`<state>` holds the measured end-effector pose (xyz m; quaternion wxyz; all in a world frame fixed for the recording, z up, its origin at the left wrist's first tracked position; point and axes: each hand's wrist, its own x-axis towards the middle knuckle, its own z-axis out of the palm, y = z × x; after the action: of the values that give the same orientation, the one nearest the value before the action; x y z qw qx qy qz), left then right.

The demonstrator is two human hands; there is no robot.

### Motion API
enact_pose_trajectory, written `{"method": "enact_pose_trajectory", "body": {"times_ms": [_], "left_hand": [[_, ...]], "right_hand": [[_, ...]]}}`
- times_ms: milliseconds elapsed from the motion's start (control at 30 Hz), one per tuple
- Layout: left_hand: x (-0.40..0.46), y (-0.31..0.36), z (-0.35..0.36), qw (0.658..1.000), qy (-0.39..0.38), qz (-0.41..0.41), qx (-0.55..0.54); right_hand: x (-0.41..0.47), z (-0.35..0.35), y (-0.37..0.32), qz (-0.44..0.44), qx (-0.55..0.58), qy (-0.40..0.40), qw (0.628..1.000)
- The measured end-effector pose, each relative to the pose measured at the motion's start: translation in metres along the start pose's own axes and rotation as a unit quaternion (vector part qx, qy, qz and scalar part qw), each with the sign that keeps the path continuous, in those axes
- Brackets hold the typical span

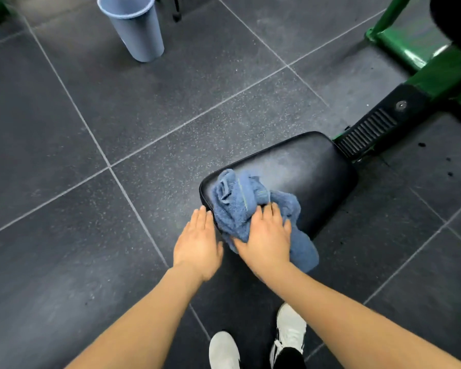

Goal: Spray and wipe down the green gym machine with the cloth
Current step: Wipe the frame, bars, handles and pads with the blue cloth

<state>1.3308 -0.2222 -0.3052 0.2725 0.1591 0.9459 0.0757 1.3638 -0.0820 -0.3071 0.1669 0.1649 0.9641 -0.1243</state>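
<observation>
A crumpled blue cloth (237, 201) lies on the near end of the machine's black padded seat (309, 177). My right hand (266, 235) presses flat on the cloth with straight fingers. Just left of it, my left hand (197, 243) is held flat with its fingertips at the seat's near left edge, beside the cloth. The seat joins a black ribbed bracket (367, 131) on the green frame (431, 67) at the upper right. No spray bottle is in view.
A pale blue plastic bin (133, 27) stands on the dark tiled floor at the top. My two white shoes (290, 328) are on the floor below the seat. Another green piece of equipment shows at the top left corner.
</observation>
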Motion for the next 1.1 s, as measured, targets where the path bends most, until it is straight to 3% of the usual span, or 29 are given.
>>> {"method": "enact_pose_trajectory", "body": {"times_ms": [100, 200, 300, 467, 633, 733, 833, 900, 1000, 1100], "left_hand": [[0.004, -0.004, 0.002, 1.0, 0.023, 0.016, -0.015], [0.005, -0.012, 0.007, 0.999, 0.018, 0.024, -0.019], [0.008, -0.023, 0.011, 0.997, 0.003, -0.042, -0.066], [0.015, -0.036, 0.008, 0.96, -0.073, -0.195, -0.187], [0.004, -0.033, 0.001, 0.968, -0.135, -0.181, -0.114], [-0.006, -0.027, -0.004, 0.961, -0.211, -0.149, -0.099], [-0.02, -0.015, -0.01, 0.942, -0.262, -0.147, -0.146], [-0.028, -0.005, -0.004, 0.907, -0.304, -0.171, -0.238], [-0.045, 0.011, 0.007, 0.766, -0.371, -0.272, -0.449], [-0.045, 0.024, 0.011, 0.645, -0.325, -0.347, -0.598]], "right_hand": [[0.034, -0.009, 0.008, -0.071, -0.017, 0.017, 0.997], [0.078, -0.025, 0.0, -0.016, -0.016, 0.011, 1.0], [0.105, -0.038, -0.032, 0.014, -0.02, -0.021, 0.999], [0.068, -0.012, -0.075, -0.163, -0.098, -0.046, 0.981], [0.031, 0.009, -0.067, -0.267, -0.2, -0.023, 0.942], [0.006, 0.017, -0.048, -0.298, -0.237, -0.067, 0.922], [-0.013, 0.016, -0.015, -0.386, -0.233, -0.054, 0.891], [-0.024, 0.016, 0.01, -0.433, -0.235, -0.054, 0.868], [-0.026, 0.015, 0.028, -0.479, -0.278, -0.101, 0.826], [-0.007, 0.002, 0.018, -0.533, -0.323, -0.136, 0.77]]}}
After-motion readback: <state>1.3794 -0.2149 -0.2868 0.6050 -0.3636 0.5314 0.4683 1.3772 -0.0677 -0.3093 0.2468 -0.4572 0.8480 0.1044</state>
